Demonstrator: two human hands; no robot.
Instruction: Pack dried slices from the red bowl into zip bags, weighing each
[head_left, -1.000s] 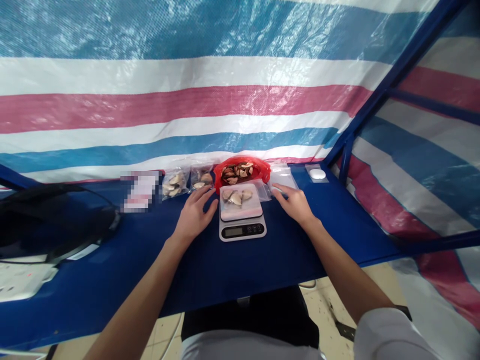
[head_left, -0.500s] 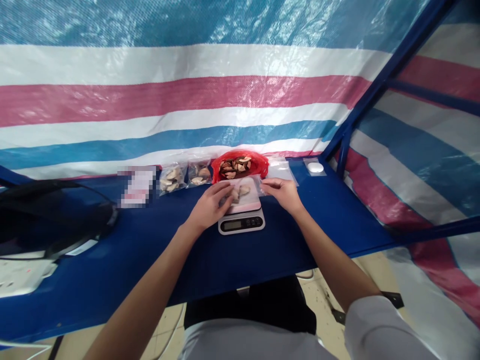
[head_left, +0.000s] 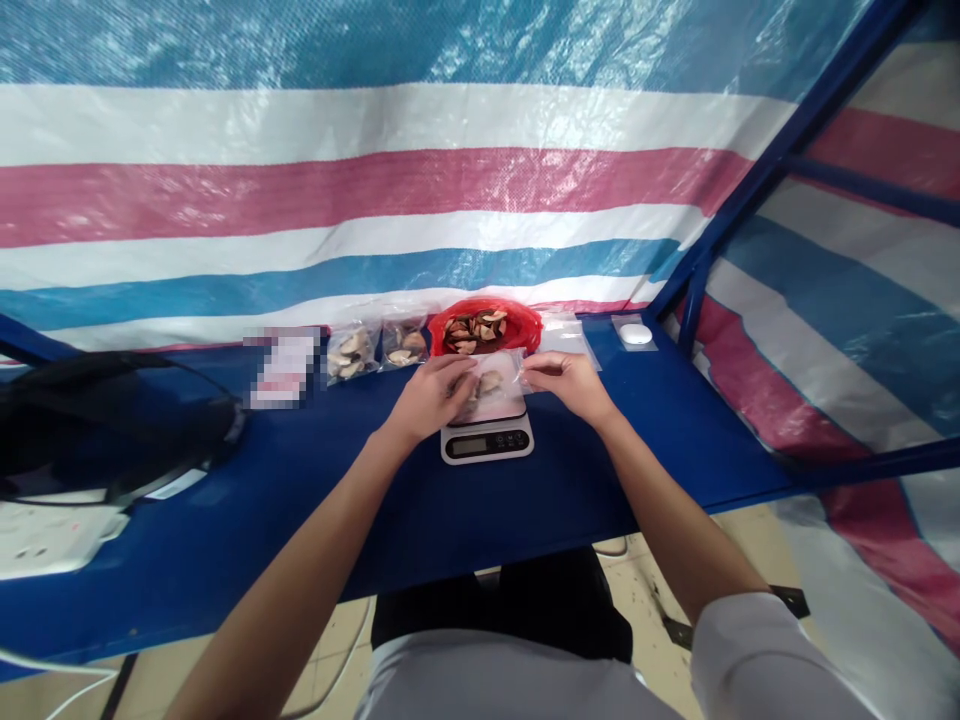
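A small white digital scale [head_left: 489, 445] stands on the blue table, its pink-looking platform partly under my hands. Over the platform lies a clear plastic bag [head_left: 511, 372] with a few pale dried slices [head_left: 491, 382] in it. My left hand [head_left: 431, 400] is curled around the bag's left side, its fingertips against the slices. At the opposite edge, my right hand [head_left: 562, 380] pinches the plastic between thumb and fingers. Just behind the scale sits an open red bag [head_left: 536, 325] full of dried brown-edged slices [head_left: 476, 330].
Two filled clear bags [head_left: 351, 352] [head_left: 405, 342] lie left of the red bag, beside a blurred-out paper [head_left: 281, 370]. Flat clear bags [head_left: 574, 340] and a white rounded object [head_left: 636, 334] are at the right. A black object [head_left: 112, 420] and a power strip [head_left: 56, 540] occupy the left.
The view has shifted slightly. Both hands stay at the clear bag over the scale, and the left fingers have moved a little around its side.
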